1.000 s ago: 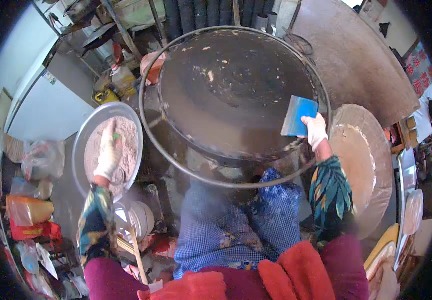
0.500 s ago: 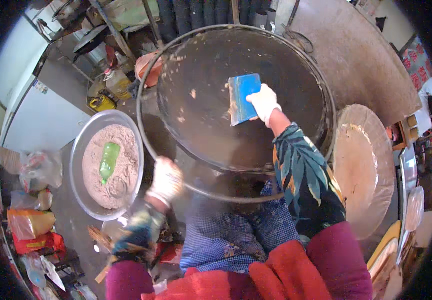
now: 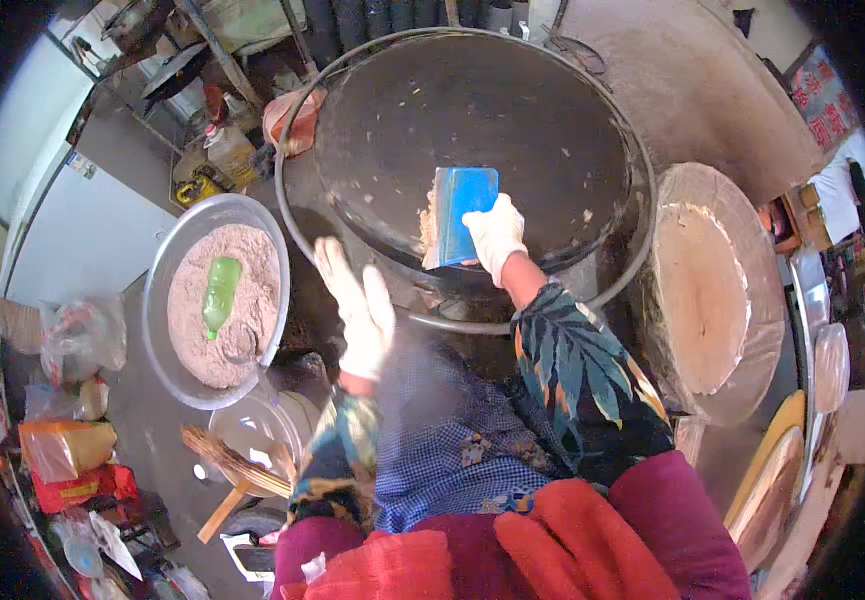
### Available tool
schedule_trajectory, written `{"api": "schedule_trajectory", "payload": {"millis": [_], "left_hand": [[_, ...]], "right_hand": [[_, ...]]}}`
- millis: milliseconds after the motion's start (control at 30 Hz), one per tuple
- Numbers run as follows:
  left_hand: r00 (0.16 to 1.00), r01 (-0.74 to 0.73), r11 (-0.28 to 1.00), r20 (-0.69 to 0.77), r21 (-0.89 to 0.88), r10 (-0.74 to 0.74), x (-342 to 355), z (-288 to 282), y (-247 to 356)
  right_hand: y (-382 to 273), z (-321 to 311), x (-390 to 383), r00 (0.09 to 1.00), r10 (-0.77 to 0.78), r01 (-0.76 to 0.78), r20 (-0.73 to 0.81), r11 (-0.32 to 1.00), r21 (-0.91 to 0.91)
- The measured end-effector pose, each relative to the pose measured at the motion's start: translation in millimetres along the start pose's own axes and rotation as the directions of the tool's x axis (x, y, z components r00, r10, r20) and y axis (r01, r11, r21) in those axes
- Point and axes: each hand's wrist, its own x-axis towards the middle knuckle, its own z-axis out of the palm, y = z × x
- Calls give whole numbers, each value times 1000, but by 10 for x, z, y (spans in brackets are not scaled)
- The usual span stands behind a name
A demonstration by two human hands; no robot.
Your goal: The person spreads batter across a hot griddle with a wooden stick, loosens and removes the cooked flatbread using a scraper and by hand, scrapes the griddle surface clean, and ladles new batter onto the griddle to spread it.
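Observation:
My gloved right hand (image 3: 495,230) is closed around a blue scraper (image 3: 472,192) held on the near part of a large dark round griddle (image 3: 542,115), with pale scraps along the scraper's left edge. My gloved left hand (image 3: 357,305) is open, fingers extended, just inside or over the near left of the metal ring (image 3: 645,200) around the griddle. Left of it, a metal bowl (image 3: 157,300) holds pinkish powder, with a green plastic bottle (image 3: 222,290) lying on it.
A round board (image 3: 702,300) with a crinkled cover sits at right. Below the bowl are a lidded pot (image 3: 252,425) and wooden sticks (image 3: 217,450). Plastic bags (image 3: 82,340) crowd the left; oil jugs (image 3: 227,155) stand behind the bowl.
My left hand has left the bowl, moved right and opened out; the green bottle is visible in the powder. My right hand has carried the scraper leftward across the griddle, most recently nearer to me.

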Motion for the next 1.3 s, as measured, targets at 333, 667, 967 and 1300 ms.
{"api": "schedule_trajectory", "payload": {"millis": [333, 667, 967, 1300], "left_hand": [[955, -295, 909, 114, 294, 273, 955, 123, -923], [898, -376, 923, 281, 88, 339, 1541, 510, -1403], [778, 93, 935, 611, -343, 147, 381, 722, 456], [614, 720, 153, 723, -677, 316, -13, 1953, 3198]], "right_hand": [[268, -384, -40, 980, 141, -122, -142, 984, 132], [-3, -602, 446, 976, -203, 190, -73, 970, -153], [293, 108, -78, 967, -241, 230, 84, 966, 117], [1463, -2920, -595, 796, -256, 256, -548, 964, -78]]}}
